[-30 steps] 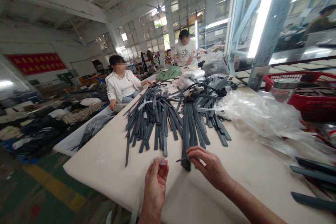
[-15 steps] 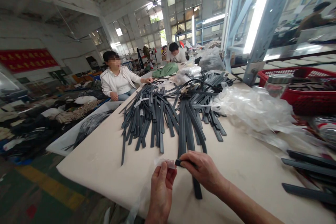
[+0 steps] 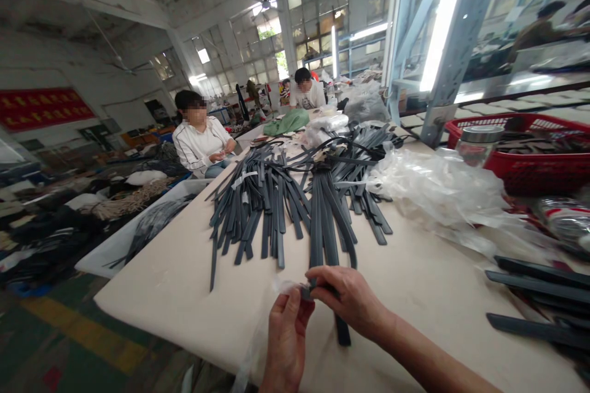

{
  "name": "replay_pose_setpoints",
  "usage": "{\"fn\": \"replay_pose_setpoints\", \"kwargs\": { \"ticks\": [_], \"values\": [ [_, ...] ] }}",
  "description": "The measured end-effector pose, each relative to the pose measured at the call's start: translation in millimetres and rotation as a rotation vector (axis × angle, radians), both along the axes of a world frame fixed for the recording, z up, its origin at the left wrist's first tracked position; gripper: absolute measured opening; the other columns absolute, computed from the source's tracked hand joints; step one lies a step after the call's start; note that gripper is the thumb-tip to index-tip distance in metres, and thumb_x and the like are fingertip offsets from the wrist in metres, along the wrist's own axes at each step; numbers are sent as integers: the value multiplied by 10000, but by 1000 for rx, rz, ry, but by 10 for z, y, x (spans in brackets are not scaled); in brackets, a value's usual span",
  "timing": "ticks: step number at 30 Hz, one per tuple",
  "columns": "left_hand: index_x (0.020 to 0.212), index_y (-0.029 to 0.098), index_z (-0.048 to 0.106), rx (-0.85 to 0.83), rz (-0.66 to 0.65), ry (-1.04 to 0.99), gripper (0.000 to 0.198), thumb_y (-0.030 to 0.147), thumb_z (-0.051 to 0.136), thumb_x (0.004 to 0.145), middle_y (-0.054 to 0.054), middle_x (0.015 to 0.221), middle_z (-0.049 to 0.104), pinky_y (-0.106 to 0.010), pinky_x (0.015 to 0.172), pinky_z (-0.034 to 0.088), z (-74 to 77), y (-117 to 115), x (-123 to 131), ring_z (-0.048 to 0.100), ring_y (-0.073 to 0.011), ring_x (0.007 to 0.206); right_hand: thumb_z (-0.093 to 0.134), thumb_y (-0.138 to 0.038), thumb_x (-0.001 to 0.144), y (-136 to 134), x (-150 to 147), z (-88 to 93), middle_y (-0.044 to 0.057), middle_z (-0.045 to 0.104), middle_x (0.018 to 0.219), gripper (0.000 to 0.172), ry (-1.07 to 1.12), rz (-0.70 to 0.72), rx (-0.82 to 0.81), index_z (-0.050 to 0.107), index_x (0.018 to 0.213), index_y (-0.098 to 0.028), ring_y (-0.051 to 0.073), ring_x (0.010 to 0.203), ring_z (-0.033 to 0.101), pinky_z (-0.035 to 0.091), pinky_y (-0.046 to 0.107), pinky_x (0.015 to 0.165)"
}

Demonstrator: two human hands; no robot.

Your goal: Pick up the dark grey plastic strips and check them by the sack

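My left hand pinches a clear plastic sleeve, whose long tail hangs down past the table's front edge. Closed on a dark strap, my right hand holds its end at the mouth of the sleeve. The strap's tip looks to be inside the plastic, though my fingers partly cover it. Below my right hand, a flat length of strap lies toward me on the table. Just beyond both hands, more dark straps lie fanned out in bundles.
A heap of clear plastic sleeves spreads to the right, near a red basket and a lidded jar. More straps lie at the right edge. A white bin stands left of the table. A co-worker sits beyond it.
The strap's end, shown bare beside the plastic before, now meets the sleeve and seems inside it. My hands have come closer together. The seated co-worker's hands have drawn together.
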State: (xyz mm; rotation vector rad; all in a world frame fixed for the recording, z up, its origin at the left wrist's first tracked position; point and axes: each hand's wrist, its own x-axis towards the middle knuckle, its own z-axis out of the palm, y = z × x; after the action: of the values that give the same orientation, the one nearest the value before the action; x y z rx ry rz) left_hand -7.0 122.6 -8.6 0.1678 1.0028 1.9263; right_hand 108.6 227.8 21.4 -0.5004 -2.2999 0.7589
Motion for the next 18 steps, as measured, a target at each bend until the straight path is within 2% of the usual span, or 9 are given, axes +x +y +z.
{"fn": "replay_pose_setpoints", "kwargs": {
  "ticks": [4,8,11,14,18],
  "values": [
    [811,149,725,-39,-41,29,218,311,805,689,-60,885,732,-264,770,544,1,-18,35,653,-158,829,579,-196,864,-9,-11,-17,-25,683,749,221,-10,-4,5,611,1081,-230,139,718,641,449,229,675],
    [869,124,742,-80,-72,158,253,328,774,722,-98,935,740,-257,793,526,13,-52,49,643,-168,857,564,-198,875,-54,-32,-45,-22,674,744,220,8,25,11,607,1089,-227,142,720,636,451,240,688],
    [830,130,744,-87,-23,215,255,340,793,695,-83,856,743,-248,767,529,12,-95,9,640,-163,803,563,-212,885,-68,-10,-11,-14,686,796,273,-20,81,-6,584,1156,-238,148,756,634,455,251,720],
    [769,143,736,-92,91,173,276,364,832,635,-53,768,730,-223,704,536,27,-147,-119,634,-138,720,626,-246,857,-3,46,58,4,693,897,368,-95,117,-1,557,1218,-246,169,826,626,454,278,773],
    [732,148,733,-82,242,107,324,356,886,538,-41,725,724,-199,648,541,78,-236,-313,629,-113,658,572,-269,907,105,73,80,19,676,839,112,-150,146,54,656,962,-219,174,803,616,447,283,761]
  ]
}}
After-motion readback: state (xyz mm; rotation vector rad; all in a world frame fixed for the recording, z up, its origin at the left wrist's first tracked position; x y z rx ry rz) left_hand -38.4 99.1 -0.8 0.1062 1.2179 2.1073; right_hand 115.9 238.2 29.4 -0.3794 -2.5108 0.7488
